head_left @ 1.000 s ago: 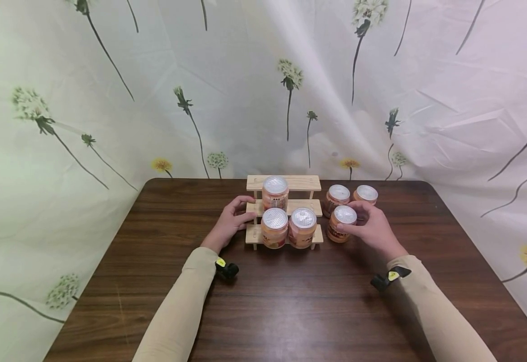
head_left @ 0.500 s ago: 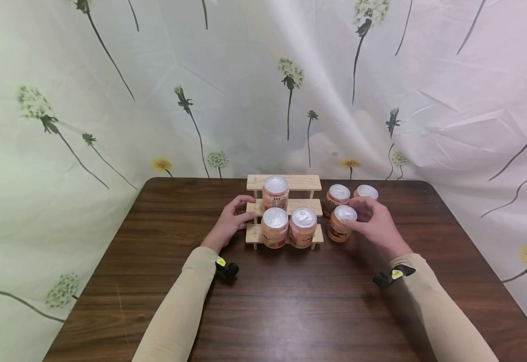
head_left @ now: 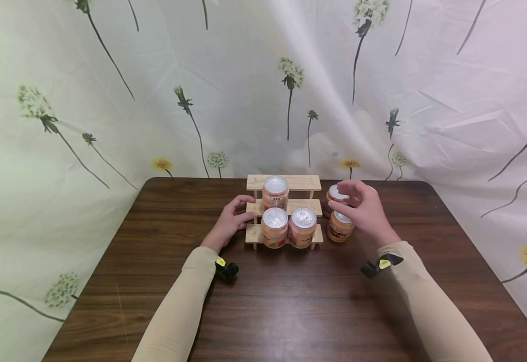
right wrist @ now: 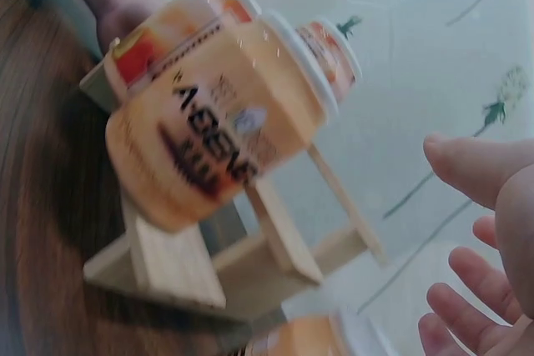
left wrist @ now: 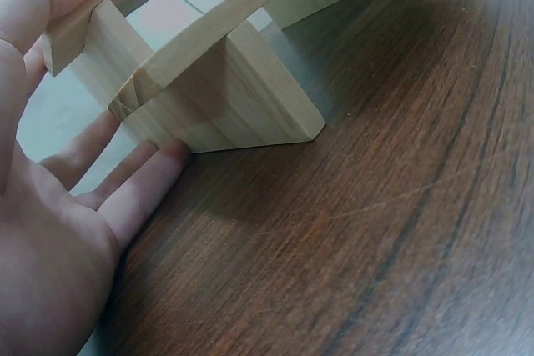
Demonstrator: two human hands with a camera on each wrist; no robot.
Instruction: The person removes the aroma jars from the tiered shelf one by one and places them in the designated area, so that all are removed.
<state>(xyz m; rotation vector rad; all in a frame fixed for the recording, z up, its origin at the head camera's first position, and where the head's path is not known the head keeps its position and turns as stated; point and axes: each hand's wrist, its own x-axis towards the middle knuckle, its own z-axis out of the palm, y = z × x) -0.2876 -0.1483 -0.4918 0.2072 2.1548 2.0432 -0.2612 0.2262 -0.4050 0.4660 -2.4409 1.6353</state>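
Pinching the rack [head_left: 304,183] with left hand [head_left: 229,221]; right hand [head_left: 368,211], grip spread, near a jar [head_left: 339,232]

The right hand [right wrist: 516,223], thumb and fingers spread, stands apart from the lettered orange jar [right wrist: 209,122] on the wooden rack [right wrist: 175,268], two jars behind it, another jar [right wrist: 304,338] cut off below, the surface [right wrist: 42,231] wood-grained.

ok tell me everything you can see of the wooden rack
The rack is pale, visibly grained wood, with three stepped shelves on slanted side supports. It stands upright on the brown table. Two jars sit on the bottom shelf, a third jar on the middle shelf. The left hand holds its left end.
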